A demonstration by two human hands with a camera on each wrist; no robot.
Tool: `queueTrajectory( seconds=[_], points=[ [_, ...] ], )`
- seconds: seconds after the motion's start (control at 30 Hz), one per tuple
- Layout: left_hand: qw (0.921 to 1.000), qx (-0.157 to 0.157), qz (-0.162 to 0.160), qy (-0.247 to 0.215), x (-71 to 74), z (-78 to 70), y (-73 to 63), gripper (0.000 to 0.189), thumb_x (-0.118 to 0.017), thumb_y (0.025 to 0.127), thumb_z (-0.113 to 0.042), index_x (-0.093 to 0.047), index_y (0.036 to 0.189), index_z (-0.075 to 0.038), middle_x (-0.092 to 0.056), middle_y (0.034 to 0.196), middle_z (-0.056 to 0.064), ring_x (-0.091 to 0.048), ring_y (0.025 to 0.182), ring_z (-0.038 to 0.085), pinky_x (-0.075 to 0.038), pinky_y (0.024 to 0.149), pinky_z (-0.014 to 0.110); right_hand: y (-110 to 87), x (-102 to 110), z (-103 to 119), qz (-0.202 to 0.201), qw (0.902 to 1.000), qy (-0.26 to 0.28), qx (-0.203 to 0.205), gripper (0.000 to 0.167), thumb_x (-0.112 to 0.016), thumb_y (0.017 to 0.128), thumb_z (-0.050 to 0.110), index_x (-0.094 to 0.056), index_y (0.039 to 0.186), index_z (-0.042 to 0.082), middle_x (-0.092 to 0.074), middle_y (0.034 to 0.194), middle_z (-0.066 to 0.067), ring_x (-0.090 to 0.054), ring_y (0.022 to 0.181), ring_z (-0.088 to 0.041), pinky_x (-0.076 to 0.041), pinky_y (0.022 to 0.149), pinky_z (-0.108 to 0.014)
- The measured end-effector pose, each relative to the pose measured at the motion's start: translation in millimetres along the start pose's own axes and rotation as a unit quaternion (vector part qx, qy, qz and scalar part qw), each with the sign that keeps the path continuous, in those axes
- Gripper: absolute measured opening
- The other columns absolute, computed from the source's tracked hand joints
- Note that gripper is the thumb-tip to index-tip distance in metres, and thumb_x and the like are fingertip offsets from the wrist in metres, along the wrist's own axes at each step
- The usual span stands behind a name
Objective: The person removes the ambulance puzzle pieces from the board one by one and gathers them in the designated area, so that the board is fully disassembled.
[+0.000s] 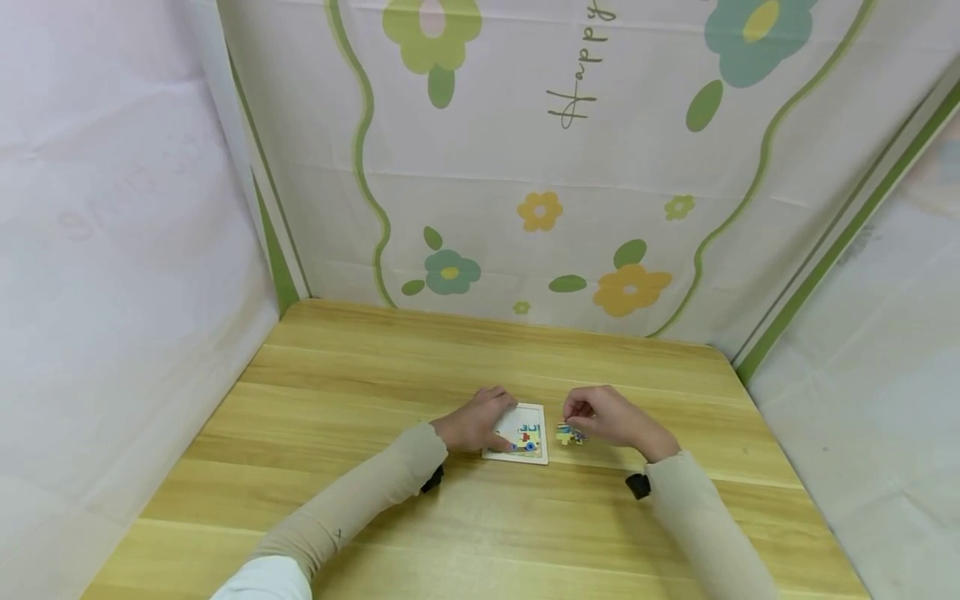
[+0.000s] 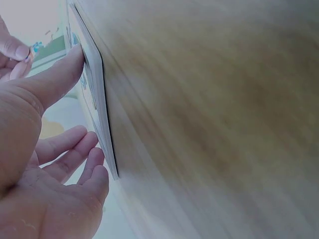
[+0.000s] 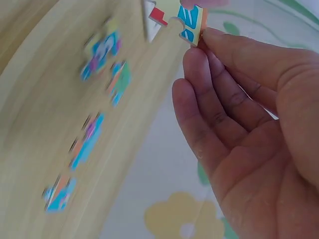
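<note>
A shallow puzzle tray (image 1: 531, 414) with a white rim lies on the table, its lower part filled with coloured picture pieces. My left hand (image 1: 480, 419) rests at its left side. In the left wrist view, the thumb (image 2: 62, 74) presses on the tray's face (image 2: 92, 82) while the other fingers lie loosely bent beside its edge. To the right of the tray, my right hand (image 1: 611, 415) pinches a jigsaw piece (image 3: 191, 22) between thumb and fingertips. That piece shows blue marks and a rounded notch.
Loose jigsaw pieces (image 1: 565, 437) lie on the wooden table just right of the tray. The right wrist view shows several of them, including a blue and orange piece (image 3: 61, 195). White flowered cloth (image 1: 487, 150) hangs behind and at both sides of the table.
</note>
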State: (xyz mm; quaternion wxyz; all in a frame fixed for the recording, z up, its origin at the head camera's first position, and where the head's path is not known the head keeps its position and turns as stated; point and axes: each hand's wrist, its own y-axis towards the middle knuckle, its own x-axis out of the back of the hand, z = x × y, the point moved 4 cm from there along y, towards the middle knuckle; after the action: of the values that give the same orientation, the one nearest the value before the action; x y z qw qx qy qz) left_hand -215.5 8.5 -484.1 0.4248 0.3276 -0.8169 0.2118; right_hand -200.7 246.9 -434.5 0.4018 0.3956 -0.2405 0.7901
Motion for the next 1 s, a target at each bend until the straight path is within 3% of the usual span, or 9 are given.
queueTrajectory(
  seconds=[0.23,0.47,0.63,1.0],
  points=[
    [1.0000,-0.003,-0.003,-0.003,0.2,0.0,-0.7,0.073,-0.085,0.091,-0.034,-0.051,0.149,-0.004,-0.053,0.146,0.008,-0.048,0.126,0.024,-0.045,0.105,0.035,-27.3,15.1,-28.4,-0.019,0.9993,0.005,-0.032,0.006,-0.070,0.102,0.012,-0.072,0.100,0.007,-0.073,0.095,-0.001,-0.068,0.086,-0.012,-0.057,0.074,-0.024],
    [1.0000,-0.005,-0.002,0.006,0.2,-1.7,-0.9,0.073,-0.084,0.091,-0.034,-0.051,0.149,-0.005,-0.054,0.146,0.007,-0.048,0.126,0.024,-0.046,0.106,0.036,-44.3,22.5,-56.5,-0.013,0.9966,0.027,-0.076,0.005,-0.067,0.104,0.010,-0.073,0.104,0.009,-0.072,0.099,-0.002,-0.066,0.087,-0.010,-0.056,0.075,-0.025],
    [0.9999,-0.005,-0.004,0.012,0.0,-1.3,-1.0,0.074,-0.084,0.091,-0.035,-0.051,0.150,-0.005,-0.054,0.145,0.007,-0.049,0.125,0.023,-0.045,0.106,0.036,-44.0,20.1,-66.8,-0.007,0.9954,0.046,-0.083,0.008,-0.066,0.104,0.009,-0.073,0.106,0.005,-0.073,0.101,-0.007,-0.067,0.088,-0.015,-0.056,0.075,-0.025],
    [1.0000,0.003,-0.003,0.007,-1.2,0.0,-0.1,0.074,-0.084,0.091,-0.036,-0.051,0.150,-0.006,-0.053,0.146,0.006,-0.049,0.126,0.021,-0.045,0.107,0.035,-32.5,10.6,-77.4,0.000,0.9964,0.047,-0.070,0.009,-0.065,0.104,0.005,-0.074,0.105,0.005,-0.075,0.102,-0.005,-0.067,0.089,-0.011,-0.056,0.077,-0.023]
  ],
)
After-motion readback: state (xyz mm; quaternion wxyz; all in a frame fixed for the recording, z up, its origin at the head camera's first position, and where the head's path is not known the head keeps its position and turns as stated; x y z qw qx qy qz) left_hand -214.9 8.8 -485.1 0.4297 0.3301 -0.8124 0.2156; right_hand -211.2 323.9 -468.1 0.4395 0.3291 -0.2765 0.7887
